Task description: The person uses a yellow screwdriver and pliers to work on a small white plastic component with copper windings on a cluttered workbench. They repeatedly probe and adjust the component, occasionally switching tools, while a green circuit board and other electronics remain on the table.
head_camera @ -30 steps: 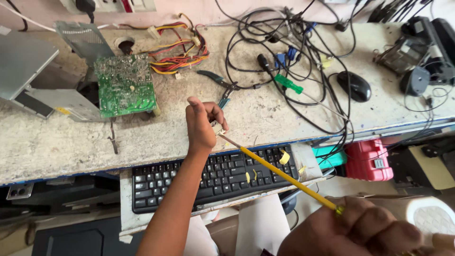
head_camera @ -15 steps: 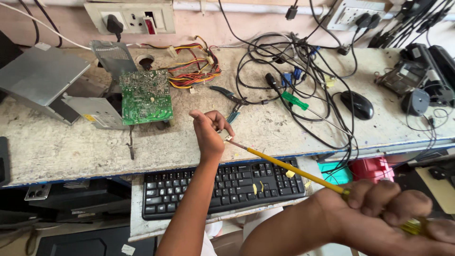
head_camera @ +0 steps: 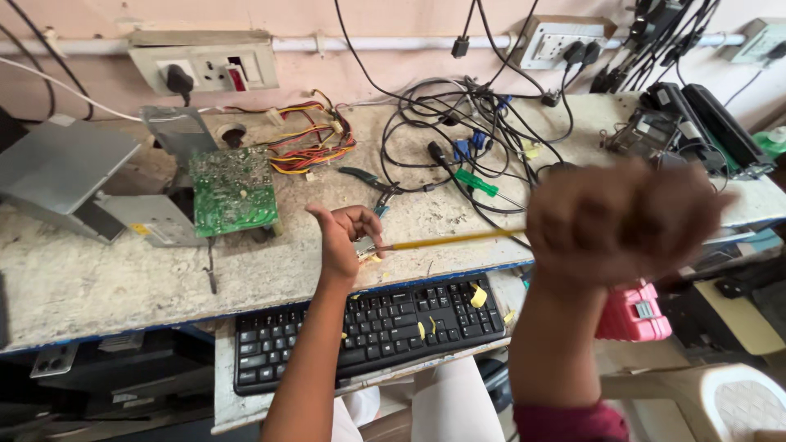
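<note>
Since half a second before, the right hand (head_camera: 624, 219) had risen from the lower right corner to well above the keyboard (head_camera: 368, 327), and the yellow rod (head_camera: 446, 241) had swung from a downward slant to lie nearly level over the bench (head_camera: 98, 278) edge. That hand was a blurred, closed fist; it seemed to grip the rod's far end, though the blur hid the contact itself. The left hand (head_camera: 344, 237) stayed just above the keyboard's upper edge, fingers curled and pinching the rod's near end against a small pale object I could not identify, apparently to steady that end while the other hand pulled or turned. The rod thus stretched between both hands, just above the keyboard and clear of its keys. Up and left of the keyboard a green circuit board (head_camera: 233, 192) leaned against a grey metal case (head_camera: 65, 176), its face tilted toward the person, likely for access. Pliers (head_camera: 368, 180) and a green-handled screwdriver (head_camera: 479, 182) lay above the keyboard beside tangled black cables (head_camera: 458, 123), within easy reach.
</note>
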Motion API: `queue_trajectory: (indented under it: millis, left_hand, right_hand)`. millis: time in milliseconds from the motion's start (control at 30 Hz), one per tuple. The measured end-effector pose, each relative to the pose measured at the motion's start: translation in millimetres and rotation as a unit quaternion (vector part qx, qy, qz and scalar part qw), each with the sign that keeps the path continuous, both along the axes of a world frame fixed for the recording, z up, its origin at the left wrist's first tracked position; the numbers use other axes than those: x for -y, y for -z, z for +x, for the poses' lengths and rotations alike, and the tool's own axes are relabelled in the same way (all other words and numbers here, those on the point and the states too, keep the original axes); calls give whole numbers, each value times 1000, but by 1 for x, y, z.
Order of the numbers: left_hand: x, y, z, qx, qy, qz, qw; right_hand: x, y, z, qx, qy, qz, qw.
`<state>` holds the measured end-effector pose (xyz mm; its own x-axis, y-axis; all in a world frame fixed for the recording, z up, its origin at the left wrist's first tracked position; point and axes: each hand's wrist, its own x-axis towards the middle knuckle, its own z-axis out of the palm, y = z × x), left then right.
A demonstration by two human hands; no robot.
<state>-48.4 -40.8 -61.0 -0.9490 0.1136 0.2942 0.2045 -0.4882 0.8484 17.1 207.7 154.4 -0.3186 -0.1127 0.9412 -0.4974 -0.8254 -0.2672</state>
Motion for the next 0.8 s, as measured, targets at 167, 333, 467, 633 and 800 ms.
queue_trajectory:
  millis: [167,333,467,633,800]
  left_hand:
    - [-1,3,3,-24,0,-16,1000]
    - [0,3,5,-8,3,5,1000]
    - [-1,3,5,-4,2,13,1000]
    - [-1,2,6,2,-9,12,1000]
    - [-1,2,6,-2,-22,-7,1000]
  right_hand:
    - [25,-41,-46,-25,-69,85,994]
    - [26,-45,-55,-82,-82,135,984]
    - [24,-39,-61,-79,-72,129,986]
    - [14,-27,-63,-52,-44,119,991]
    - [6,-20,-65,-30,-41,101,994]
